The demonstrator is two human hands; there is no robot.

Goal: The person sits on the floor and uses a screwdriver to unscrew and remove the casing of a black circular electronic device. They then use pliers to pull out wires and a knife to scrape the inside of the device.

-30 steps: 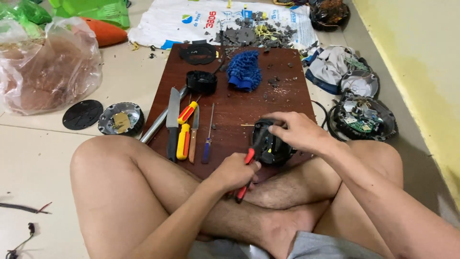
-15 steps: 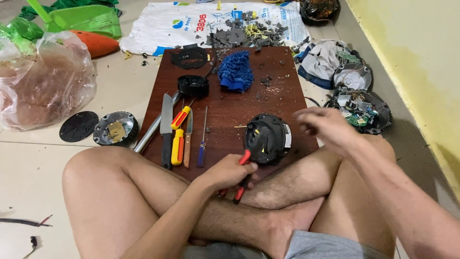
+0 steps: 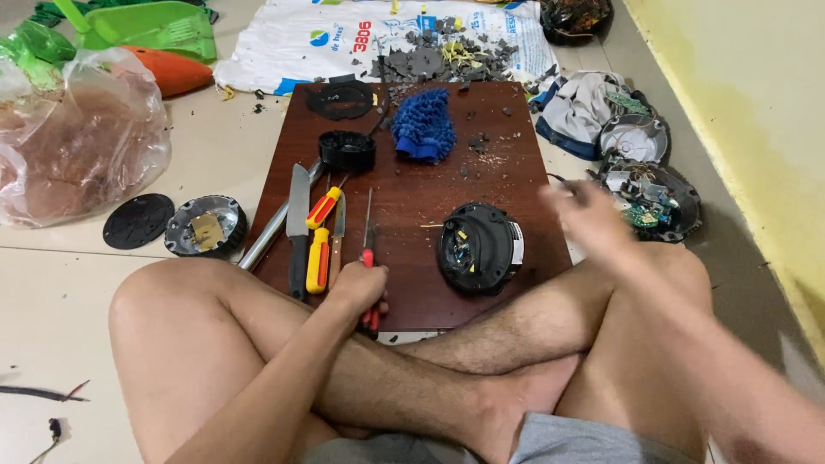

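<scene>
Opened round black device (image 3: 479,248) lying on a dark wooden board (image 3: 507,137).
Left hand (image 3: 357,288) clamped on red-handled screwdriver (image 3: 369,258); right hand (image 3: 584,219) blurred, grip unclear, right of device.

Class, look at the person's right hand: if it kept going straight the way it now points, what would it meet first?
The right hand is blurred, pointing past the board's right edge; probably the opened round device with a green circuit board on the floor, though depth is unclear.

Even, soft indoor light, no hard shadows. The right hand (image 3: 584,219) is smeared by motion blur (centre right of frame); the plastic bag (image 3: 77,137) at upper left shows mild glare.
</scene>
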